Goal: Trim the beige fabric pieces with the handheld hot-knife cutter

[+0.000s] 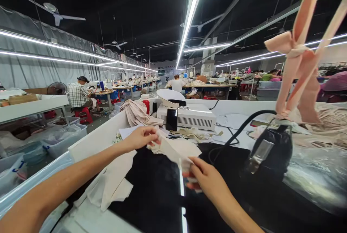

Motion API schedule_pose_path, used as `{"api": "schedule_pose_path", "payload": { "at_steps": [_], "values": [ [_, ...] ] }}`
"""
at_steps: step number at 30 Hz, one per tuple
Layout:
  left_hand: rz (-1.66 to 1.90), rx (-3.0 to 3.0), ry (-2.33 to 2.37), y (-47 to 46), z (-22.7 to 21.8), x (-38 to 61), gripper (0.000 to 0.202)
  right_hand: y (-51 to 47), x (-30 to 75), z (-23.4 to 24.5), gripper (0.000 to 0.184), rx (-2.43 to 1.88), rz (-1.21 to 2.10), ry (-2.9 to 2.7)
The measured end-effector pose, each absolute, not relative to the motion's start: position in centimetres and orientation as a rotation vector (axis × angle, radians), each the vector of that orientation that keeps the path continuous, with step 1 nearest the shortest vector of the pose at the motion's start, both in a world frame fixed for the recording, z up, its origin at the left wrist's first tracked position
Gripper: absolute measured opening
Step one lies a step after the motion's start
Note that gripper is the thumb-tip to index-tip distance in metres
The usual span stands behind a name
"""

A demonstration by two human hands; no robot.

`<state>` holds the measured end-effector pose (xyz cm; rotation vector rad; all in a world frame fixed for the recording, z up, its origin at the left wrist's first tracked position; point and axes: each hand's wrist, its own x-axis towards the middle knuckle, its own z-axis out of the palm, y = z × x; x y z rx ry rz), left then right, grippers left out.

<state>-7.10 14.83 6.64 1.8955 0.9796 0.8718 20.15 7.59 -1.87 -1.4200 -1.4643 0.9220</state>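
A cream fabric piece (173,149) stretches between both of my hands above a glossy black work surface (151,186). My left hand (143,137) pinches its upper left end. At the lower right end, my right hand (202,177) grips the same piece, its fingertips somewhat blurred. Just behind it lies a stack of cream fabric pieces (191,146), partly covered by the held one. More cream pieces (114,180) lie in a loose pile under my left forearm.
A white box-shaped machine (189,115) stands at the back, with a dark phone (171,119) leaning on it. On the right, a black device (272,150) hangs by pink fabric straps (294,67), its black cable (241,128) arching leftward. Beside it lies a plastic bag (317,178). Other people sit at distant tables.
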Motion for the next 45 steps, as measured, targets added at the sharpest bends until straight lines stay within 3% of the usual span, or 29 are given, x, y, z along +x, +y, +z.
{"api": "schedule_pose_path", "payload": {
  "at_steps": [3,6,13,26,34,39,43,44,45],
  "values": [
    [1.022,2.018,1.011,18.9,6.7,-6.8,0.029,13.3,19.8,-0.5,0.04,-1.383,0.602,-1.539],
    [1.036,2.128,1.057,21.5,4.9,-6.7,0.022,17.3,19.8,-0.9,0.025,-1.395,0.34,-1.657],
    [0.866,2.302,1.149,22.8,-1.3,-7.7,0.017,19.7,20.8,-5.6,0.03,-1.588,0.056,-2.023],
    [0.737,2.554,1.278,20.9,-0.7,-9.4,0.048,19.2,21.1,-7.1,0.042,-1.783,-0.251,-1.985],
    [0.783,2.599,1.303,21.9,1.6,-6.8,0.051,17.1,18.3,-5.3,0.042,-1.604,-0.018,-2.033],
    [0.635,2.664,1.229,23.8,-0.1,-5.3,0.045,13.5,15.9,-2.1,0.025,-1.418,0.286,-2.028],
    [0.547,2.674,1.218,24.8,-2.3,-6.2,0.051,6.1,13.3,1.2,0.028,-1.135,0.642,-2.021],
    [0.537,2.67,1.224,24.9,-2.8,-6.5,0.055,3.7,12.7,1.7,0.036,-1.026,0.803,-1.979],
    [0.527,2.665,1.232,25.0,-3.3,-6.8,0.06,1.3,12.3,2.1,0.046,-0.797,1.203,-1.777]
  ]
}}
